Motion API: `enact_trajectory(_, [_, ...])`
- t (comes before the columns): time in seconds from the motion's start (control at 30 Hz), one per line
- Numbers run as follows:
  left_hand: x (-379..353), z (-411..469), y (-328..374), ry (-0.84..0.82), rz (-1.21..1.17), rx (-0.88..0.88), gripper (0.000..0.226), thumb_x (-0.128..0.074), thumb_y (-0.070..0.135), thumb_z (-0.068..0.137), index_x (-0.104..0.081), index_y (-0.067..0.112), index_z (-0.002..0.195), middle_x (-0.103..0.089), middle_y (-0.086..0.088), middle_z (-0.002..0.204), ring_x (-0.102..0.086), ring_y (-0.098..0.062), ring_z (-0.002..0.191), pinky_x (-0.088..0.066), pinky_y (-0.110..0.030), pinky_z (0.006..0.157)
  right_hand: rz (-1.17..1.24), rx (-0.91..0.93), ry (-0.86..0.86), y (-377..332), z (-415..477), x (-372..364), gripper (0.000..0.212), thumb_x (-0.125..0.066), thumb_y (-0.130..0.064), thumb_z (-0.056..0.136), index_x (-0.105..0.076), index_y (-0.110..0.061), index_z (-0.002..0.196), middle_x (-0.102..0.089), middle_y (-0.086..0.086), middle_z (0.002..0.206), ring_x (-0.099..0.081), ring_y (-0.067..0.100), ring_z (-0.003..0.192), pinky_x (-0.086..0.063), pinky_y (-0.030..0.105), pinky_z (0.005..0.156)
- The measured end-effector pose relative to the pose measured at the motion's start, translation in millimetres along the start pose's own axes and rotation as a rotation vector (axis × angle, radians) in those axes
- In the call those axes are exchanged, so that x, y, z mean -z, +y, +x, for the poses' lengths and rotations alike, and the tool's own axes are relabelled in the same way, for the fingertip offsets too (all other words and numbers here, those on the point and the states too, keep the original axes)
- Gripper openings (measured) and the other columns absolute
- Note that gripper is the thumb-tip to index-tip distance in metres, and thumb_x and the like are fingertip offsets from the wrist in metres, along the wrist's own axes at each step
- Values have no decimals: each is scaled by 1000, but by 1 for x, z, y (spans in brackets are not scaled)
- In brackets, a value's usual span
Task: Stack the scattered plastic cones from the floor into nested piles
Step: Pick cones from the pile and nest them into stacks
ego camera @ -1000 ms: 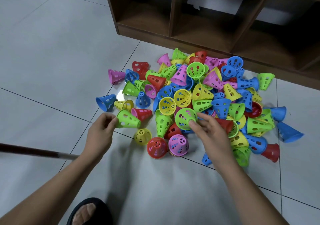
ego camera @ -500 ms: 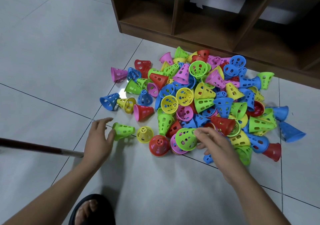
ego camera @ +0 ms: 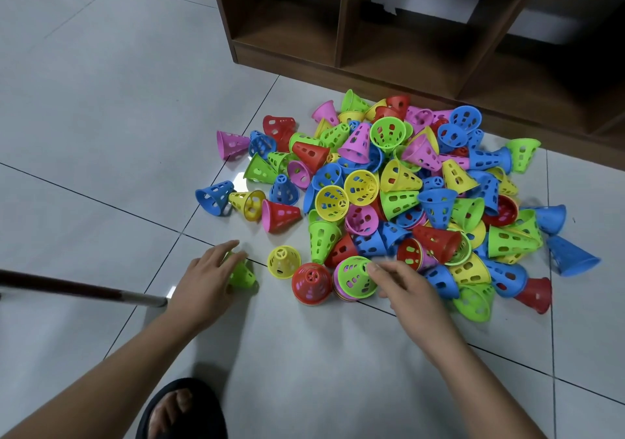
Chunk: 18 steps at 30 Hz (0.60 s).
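Rod (ego camera: 77,291), one, at 9 o'clock. Left hand (ego camera: 203,283), at the heap's 8 o'clock, has drawn the left green cone (ego camera: 244,278) clear of the heap and set it on the floor (ego camera: 101,134). Its fingers are near straight and rest on top.

Yellow cone (ego camera: 284,262) and red cone (ego camera: 311,283), one each, stand at the heap's 7 o'clock.

Right green cone (ego camera: 355,278), in mid-heap a second ago, now lies over a pink cone (ego camera: 336,288), mouth to camera. Probably the first pile started; seating unclear. Right hand (ego camera: 409,289) has fingertips at its rim; pinch or touch, cannot tell.

Heap (ego camera: 422,184): dozens of cones in five colours, no exact count. Hands: two.
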<state>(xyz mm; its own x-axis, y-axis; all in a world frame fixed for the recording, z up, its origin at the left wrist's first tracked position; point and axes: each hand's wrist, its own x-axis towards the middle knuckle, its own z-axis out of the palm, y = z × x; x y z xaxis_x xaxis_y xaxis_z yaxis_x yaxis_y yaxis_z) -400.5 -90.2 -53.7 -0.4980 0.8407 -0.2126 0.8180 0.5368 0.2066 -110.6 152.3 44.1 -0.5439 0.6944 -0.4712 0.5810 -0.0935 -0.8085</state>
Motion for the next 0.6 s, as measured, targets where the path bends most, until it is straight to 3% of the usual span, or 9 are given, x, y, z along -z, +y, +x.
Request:
enact_trajectory(0.2, [4,5,-4,103,-20,25,66,-87,40,76,-62,30,136,-56,-2,140,-63,-33,118,-50,-46,87,-66,6,26,8,4,-7,34,-67,-66,89,-73,-38,108,-74,-22,104,-66,-6,99,-52,24,83])
enact_trajectory(0.33, [27,4,16,271,-198,106,53,-68,62,84,-62,30,126,-66,6,114,-63,-24,102,-51,-44,86,-138,13,73,17,9,-11,41,-65,-72,89,-70,-39,112,-68,-18,115,-64,2,106,-55,33,88])
enact_trajectory(0.4, [39,2,33,338,-288,136,53,-69,66,88,-60,28,123,-63,10,99,-58,-21,90,-49,-42,82,-176,11,87,22,12,-12,47,-62,-77,88,-68,-38,113,-64,-18,119,-62,4,109,-56,37,91])
enact_trajectory(0.6, [65,0,81,280,-537,94,61,-68,76,86,-53,35,128,-68,11,104,-60,-21,97,-53,-42,81,-164,-2,73,25,12,-12,47,-59,-82,85,-68,-41,105,-69,-17,115,-63,3,106,-56,39,91])
